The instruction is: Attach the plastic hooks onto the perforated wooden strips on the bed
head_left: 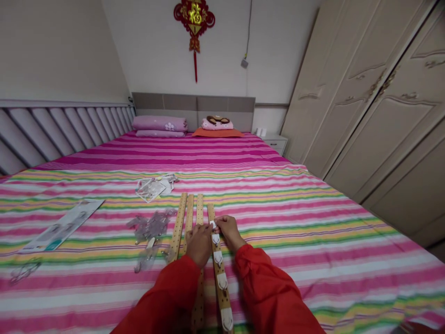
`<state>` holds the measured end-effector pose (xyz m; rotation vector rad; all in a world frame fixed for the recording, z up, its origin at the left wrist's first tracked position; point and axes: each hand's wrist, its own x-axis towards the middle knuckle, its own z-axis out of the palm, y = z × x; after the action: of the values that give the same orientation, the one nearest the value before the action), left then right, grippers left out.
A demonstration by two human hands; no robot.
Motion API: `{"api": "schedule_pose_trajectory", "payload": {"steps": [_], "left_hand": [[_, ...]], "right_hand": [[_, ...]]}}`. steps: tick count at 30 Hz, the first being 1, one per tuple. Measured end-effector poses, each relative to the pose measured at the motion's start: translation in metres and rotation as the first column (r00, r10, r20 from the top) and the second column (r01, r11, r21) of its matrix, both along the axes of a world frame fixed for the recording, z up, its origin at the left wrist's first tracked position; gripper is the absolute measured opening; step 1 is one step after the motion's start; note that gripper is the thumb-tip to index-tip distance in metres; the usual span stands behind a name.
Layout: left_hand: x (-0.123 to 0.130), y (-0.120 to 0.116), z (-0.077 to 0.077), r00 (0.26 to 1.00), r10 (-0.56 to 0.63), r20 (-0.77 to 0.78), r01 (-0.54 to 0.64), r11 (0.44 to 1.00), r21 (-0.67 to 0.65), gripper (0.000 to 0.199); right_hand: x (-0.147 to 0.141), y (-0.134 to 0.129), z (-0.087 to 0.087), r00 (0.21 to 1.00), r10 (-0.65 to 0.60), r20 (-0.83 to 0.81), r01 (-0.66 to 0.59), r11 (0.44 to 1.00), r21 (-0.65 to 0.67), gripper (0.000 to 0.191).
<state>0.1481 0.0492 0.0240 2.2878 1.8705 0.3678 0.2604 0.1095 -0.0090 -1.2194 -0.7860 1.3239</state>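
Both hands meet at a white hook (213, 225) near the far part of a perforated wooden strip (210, 212). My left hand (199, 243) lies across the neighbouring strips, its fingertips closed at the hook's left side. On the right side, my right hand (227, 230) has thumb and fingers pinched at the same hook. Several more white hooks (221, 281) with metal loops sit in a row down this strip towards me. Three other wooden strips (178, 222) lie to the left, partly under my left hand and sleeve.
Left of the strips lies a pile of clear plastic hooks (151, 226). Beyond it are small packets (153, 188). A long card (66, 226) and a thin clear item (26, 270) lie farther left on the striped bedsheet (313, 260).
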Motion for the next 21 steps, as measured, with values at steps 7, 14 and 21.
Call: {"api": "schedule_pose_trajectory", "payload": {"steps": [7,14,21], "left_hand": [[0.002,0.000,-0.001,0.999,-0.016,-0.030,0.016,1.000,-0.001,0.050],[0.001,0.001,0.001,0.996,-0.067,-0.065,0.067,0.998,-0.004,0.049],[-0.001,0.002,-0.007,0.983,-0.116,-0.142,0.108,0.992,-0.062,0.059]], "right_hand": [[0.000,-0.001,-0.003,1.000,-0.024,-0.009,0.025,0.999,0.020,0.009],[0.000,0.003,-0.014,0.998,-0.040,0.053,0.039,0.999,0.007,0.018],[-0.003,0.009,-0.023,0.982,-0.091,0.163,0.091,0.996,0.008,0.020]]}}
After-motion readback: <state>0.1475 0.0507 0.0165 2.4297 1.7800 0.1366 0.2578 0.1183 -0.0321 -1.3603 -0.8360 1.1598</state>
